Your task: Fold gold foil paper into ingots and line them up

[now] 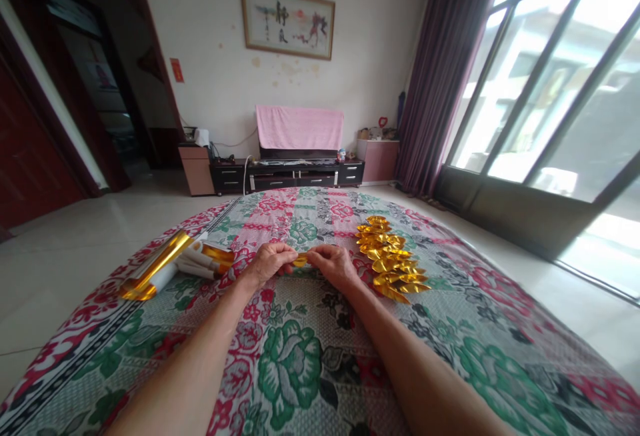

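Observation:
A small piece of gold foil paper (300, 261) is held between my two hands over the middle of the cloth. My left hand (273, 263) pinches its left end, and my right hand (334, 264) pinches its right end. The fingers cover most of the piece, so its full shape is hidden. To the right of my right hand lies a row of folded gold paper pieces (393, 256) with pointed ends, overlapping one another. On the left, rolled sheets of gold and white paper (165, 266) lie on the cloth.
A flowered cloth (295, 363) in red, green and grey covers the rounded surface under my hands. Beyond it stands a low black cabinet (300, 173), with a pink towel (300, 128) draped over something on top. Purple curtains (443, 76) and large windows are on the right.

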{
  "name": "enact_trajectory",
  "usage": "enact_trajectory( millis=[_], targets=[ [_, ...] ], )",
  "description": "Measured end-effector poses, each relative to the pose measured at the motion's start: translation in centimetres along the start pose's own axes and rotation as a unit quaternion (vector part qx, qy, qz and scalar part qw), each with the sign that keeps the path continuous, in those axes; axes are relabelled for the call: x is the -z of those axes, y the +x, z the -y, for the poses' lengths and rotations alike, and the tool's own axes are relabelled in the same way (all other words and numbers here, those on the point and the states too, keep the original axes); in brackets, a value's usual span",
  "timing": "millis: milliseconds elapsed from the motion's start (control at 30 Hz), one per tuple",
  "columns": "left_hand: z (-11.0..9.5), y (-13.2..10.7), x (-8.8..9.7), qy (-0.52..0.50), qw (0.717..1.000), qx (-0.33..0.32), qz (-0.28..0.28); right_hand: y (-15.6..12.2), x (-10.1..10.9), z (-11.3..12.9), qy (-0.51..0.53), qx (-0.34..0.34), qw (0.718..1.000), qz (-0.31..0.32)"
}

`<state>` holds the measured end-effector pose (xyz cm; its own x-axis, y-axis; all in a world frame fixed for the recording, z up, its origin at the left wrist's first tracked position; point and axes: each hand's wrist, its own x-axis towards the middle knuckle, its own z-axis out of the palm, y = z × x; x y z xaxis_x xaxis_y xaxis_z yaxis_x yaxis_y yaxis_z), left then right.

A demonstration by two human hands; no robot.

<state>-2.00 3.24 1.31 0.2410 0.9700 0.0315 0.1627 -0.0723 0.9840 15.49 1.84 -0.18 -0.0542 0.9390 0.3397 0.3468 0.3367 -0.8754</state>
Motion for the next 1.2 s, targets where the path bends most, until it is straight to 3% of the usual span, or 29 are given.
enact_trajectory(
  millis=[400, 900, 1200],
  targets=[
    [0.0, 0.3, 0.0, -0.031, 0.999, 0.011, -0.018, 0.1, 0.0, 0.0, 0.015, 0.011, 0.999, 0.036],
    [-0.9, 0.1, -1.2, -0.046, 0.998, -0.043, -0.029, -0.1, -0.3, 0.2, -0.026, 0.023, 0.998, 0.059],
    [-0.2, 0.3, -1.5, -0.074, 0.996, -0.033, -0.044, -0.1, -0.1, 0.1, -0.015, 0.027, 0.997, 0.074]
  ],
)
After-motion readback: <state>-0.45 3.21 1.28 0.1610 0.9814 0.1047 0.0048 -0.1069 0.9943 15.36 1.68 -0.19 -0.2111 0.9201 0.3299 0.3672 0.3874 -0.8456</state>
